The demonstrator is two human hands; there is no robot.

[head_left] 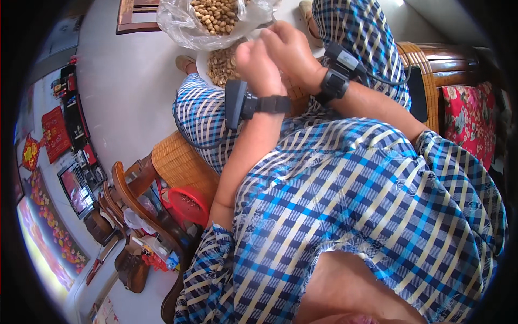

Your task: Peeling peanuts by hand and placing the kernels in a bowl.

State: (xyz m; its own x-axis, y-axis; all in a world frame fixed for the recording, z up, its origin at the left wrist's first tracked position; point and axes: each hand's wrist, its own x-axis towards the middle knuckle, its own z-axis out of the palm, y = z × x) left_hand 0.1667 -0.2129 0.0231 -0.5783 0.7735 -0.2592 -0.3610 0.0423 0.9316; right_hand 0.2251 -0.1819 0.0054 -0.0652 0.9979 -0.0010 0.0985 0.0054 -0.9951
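Observation:
My left hand [260,66] and my right hand [293,53] meet in front of my lap, their fingers curled and closed against each other. Whatever is between the fingertips is hidden by the hands. Just beyond them, a clear plastic bag [181,21] holds many unshelled peanuts [217,17]. A heap of broken peanut shells [220,66] lies under the bag, partly covered by my left hand. Both wrists wear black straps with small dark devices; a cable trails from the right one.
To my left, a red plastic basket [189,208] with small dark reddish pieces rests beside the woven bamboo seat mat [181,162]. Curved wooden armrests [132,186] stand farther left. A red floral cushion [469,119] is at the right, and a wooden stool [137,16] at the far left.

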